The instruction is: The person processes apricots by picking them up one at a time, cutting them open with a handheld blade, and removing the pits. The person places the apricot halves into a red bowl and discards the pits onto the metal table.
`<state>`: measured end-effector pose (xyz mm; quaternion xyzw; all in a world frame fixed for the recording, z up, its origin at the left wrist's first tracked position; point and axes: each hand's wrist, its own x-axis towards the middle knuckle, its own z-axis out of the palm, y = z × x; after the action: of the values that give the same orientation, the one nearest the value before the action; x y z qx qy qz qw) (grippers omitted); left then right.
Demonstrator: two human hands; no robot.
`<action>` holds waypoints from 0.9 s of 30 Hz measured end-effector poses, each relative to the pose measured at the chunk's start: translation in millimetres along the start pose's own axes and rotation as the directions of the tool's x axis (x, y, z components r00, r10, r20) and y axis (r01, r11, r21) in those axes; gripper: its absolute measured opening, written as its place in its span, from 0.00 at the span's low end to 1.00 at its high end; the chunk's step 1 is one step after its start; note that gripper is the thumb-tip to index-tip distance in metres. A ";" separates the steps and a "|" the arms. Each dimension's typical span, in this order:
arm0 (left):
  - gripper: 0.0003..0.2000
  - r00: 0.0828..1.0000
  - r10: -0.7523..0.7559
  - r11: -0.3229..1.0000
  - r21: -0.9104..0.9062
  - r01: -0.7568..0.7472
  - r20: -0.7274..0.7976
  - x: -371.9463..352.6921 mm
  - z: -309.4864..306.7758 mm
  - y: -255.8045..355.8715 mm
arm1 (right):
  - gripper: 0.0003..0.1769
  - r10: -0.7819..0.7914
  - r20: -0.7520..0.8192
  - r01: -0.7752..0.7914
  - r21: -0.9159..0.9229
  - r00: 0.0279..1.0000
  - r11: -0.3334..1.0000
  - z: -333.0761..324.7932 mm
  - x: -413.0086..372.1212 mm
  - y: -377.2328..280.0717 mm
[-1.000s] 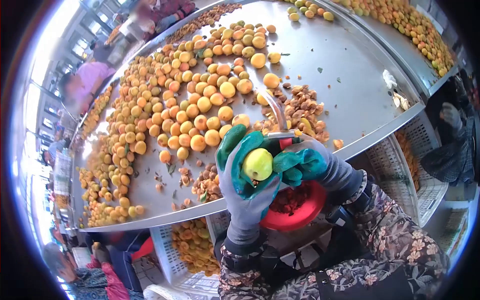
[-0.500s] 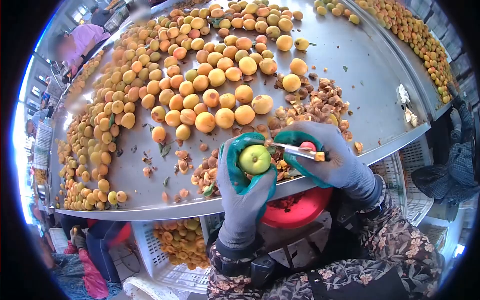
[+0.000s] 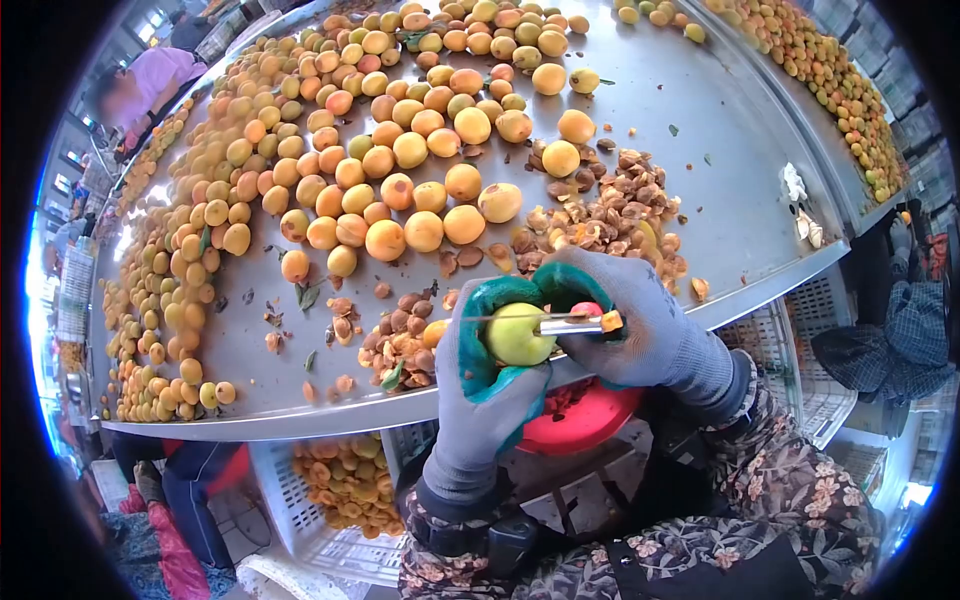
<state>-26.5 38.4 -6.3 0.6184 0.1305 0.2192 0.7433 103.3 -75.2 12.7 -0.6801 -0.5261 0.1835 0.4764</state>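
Note:
My left hand (image 3: pixel 478 385), in a grey glove with a green coated palm, is closed around a green apricot (image 3: pixel 516 336). My right hand (image 3: pixel 630 310), gloved alike, grips a small knife (image 3: pixel 572 326). Its thin blade lies across the top of the apricot, and its shiny metal part has an orange bit at the near end. Something red shows between the right fingers, partly hidden. Both hands are above the table's front edge, close together. Beyond them lies a heap of brown apricot pits (image 3: pixel 625 205), with a smaller pit pile (image 3: pixel 403 340) left of my left hand.
Many apricots (image 3: pixel 385 240) cover the left and middle of the metal table (image 3: pixel 720 180). Beneath the edge are a red basin (image 3: pixel 580 425) and a white crate (image 3: pixel 290 490) holding apricot halves (image 3: pixel 345 485). A person in purple (image 3: pixel 160 80) works at the far left.
My right hand has brought the knife leftward onto the apricot, its blade now across the fruit. The left hand has turned the apricot. The whole view has shifted slightly.

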 end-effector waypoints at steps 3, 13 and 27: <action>0.26 0.997 -0.077 0.988 -0.136 0.078 0.015 -3.9 2.0 3.3 | 0.17 0.021 0.038 -0.024 0.091 0.999 0.996 -1.9 -1.2 -0.5; 0.21 0.987 -0.160 0.963 -0.226 0.149 -0.031 0.0 11.2 11.0 | 0.18 0.029 0.019 -0.029 0.006 0.999 1.000 7.8 -0.7 1.8; 0.18 0.961 0.067 0.993 -0.072 -0.089 -0.269 4.3 7.5 5.2 | 0.13 0.078 -0.305 -0.255 -0.601 0.949 0.757 3.1 14.4 10.3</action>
<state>-20.1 34.7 0.7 0.5564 0.1953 0.3345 0.7351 112.0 -60.9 6.2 -0.8629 -0.4261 -0.0536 0.2662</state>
